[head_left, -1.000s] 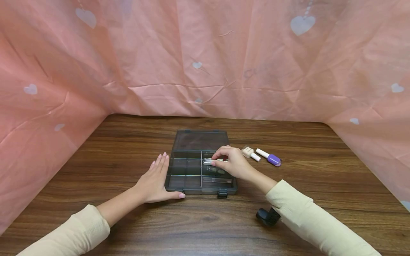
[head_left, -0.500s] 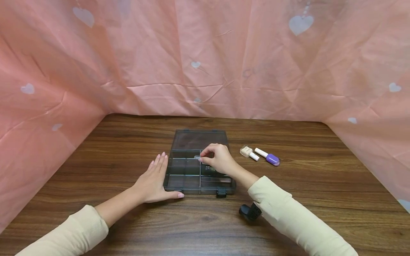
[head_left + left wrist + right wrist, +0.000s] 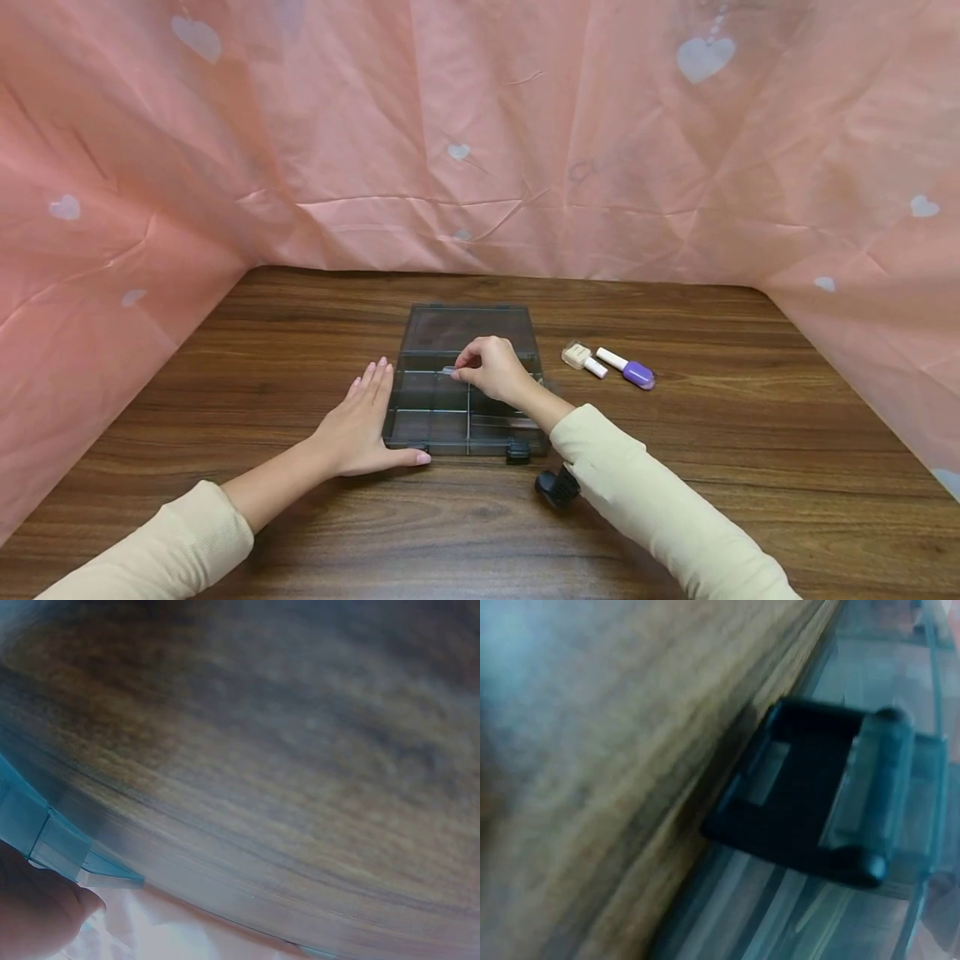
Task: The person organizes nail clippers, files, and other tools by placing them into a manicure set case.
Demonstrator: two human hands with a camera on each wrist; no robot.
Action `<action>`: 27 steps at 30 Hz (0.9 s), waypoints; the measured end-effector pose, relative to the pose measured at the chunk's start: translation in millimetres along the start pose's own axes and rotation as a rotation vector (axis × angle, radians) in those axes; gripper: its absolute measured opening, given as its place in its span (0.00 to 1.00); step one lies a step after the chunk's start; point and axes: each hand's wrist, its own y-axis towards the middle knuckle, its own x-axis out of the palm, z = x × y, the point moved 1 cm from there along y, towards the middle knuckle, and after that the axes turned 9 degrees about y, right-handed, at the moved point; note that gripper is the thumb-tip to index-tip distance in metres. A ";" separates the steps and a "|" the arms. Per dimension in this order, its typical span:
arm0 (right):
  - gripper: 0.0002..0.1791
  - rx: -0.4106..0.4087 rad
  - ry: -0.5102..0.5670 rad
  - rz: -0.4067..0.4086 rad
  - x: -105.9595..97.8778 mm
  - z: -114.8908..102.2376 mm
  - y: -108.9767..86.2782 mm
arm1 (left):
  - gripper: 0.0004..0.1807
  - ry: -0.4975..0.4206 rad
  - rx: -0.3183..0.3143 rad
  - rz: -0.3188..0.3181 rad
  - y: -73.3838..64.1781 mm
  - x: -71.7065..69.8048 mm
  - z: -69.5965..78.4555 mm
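A smoky see-through compartment box (image 3: 431, 426) lies on the wooden table with its lid (image 3: 471, 327) folded back. My left hand (image 3: 356, 429) rests against its left side, fingers straight, thumb along the front edge. Between thumb and fingertips, my right hand (image 3: 491, 368) pinches a small, clear, narrow piece (image 3: 447, 370) above the left compartments; its kind is too small to tell. A long slim item (image 3: 502, 422) lies in the front right compartment. My right hand and wrist hide much of the right side. The right wrist view shows the dark front latch (image 3: 802, 787) hanging open.
To the right of the box lie a cream nail polish bottle (image 3: 579, 356) and a purple one (image 3: 638, 374), both with white caps. A black wrist camera (image 3: 557, 487) hangs under my right sleeve. A pink heart-print cloth (image 3: 360, 167) encloses the table's back and sides.
My right hand has moved left from the right compartments to over the left ones, carrying the small clear piece. My left hand has stayed against the box.
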 end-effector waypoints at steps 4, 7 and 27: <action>0.04 0.026 -0.029 -0.015 2.1 2.0 6.2 | 0.68 -0.003 0.001 -0.004 -0.1 0.5 -0.4; 0.04 0.017 -0.055 -0.051 4.7 2.7 9.0 | 0.68 -0.004 0.001 -0.001 -0.2 1.1 -0.7; 0.06 -0.187 -0.057 -0.012 -18.3 -8.4 -7.0 | 0.68 0.005 0.004 -0.005 -0.2 1.3 -1.3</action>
